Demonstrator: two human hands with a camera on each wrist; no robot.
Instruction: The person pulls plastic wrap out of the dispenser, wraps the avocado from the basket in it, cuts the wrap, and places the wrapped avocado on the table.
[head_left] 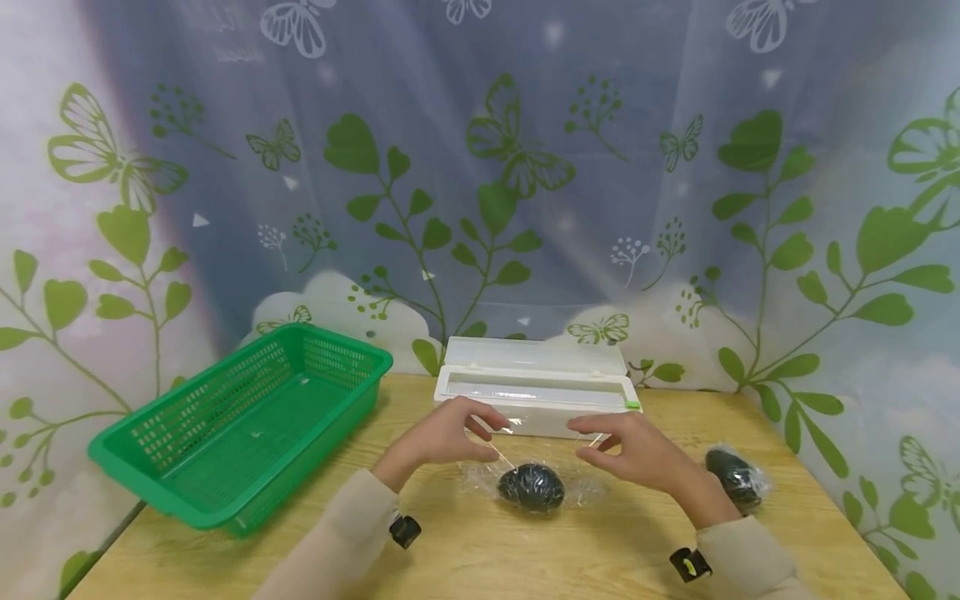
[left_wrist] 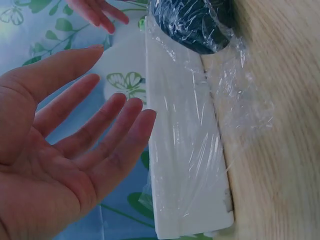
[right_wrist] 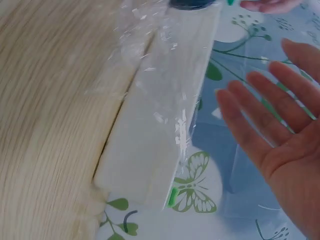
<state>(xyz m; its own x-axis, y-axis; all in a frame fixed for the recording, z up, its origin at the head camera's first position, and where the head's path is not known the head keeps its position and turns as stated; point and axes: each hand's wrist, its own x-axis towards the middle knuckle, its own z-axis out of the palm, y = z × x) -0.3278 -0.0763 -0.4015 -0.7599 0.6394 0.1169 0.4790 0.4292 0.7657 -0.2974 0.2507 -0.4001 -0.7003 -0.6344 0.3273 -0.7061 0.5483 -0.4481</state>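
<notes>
A dark oval avocado (head_left: 531,487) lies on the table with clear plastic film (left_wrist: 245,95) over it, spreading in loose crumpled folds to both sides. My left hand (head_left: 456,430) hovers behind it on the left, its fingers (left_wrist: 112,127) loosely spread with nothing between them. On the other side my right hand (head_left: 636,448) is held palm inward, and its fingers (right_wrist: 272,102) are likewise relaxed and apart from one another. Just beyond both hands stands a long white film box (head_left: 540,417) with its lid (head_left: 534,356) raised. Film also shows against the box's front in both wrist views.
A second dark avocado (head_left: 731,475), wrapped in film, lies to the right beside my right forearm. At the left stands a green plastic basket (head_left: 330,446) with slotted sides. Behind the wooden table (head_left: 600,550) hangs a cloth (head_left: 637,250) printed with leaves and butterflies.
</notes>
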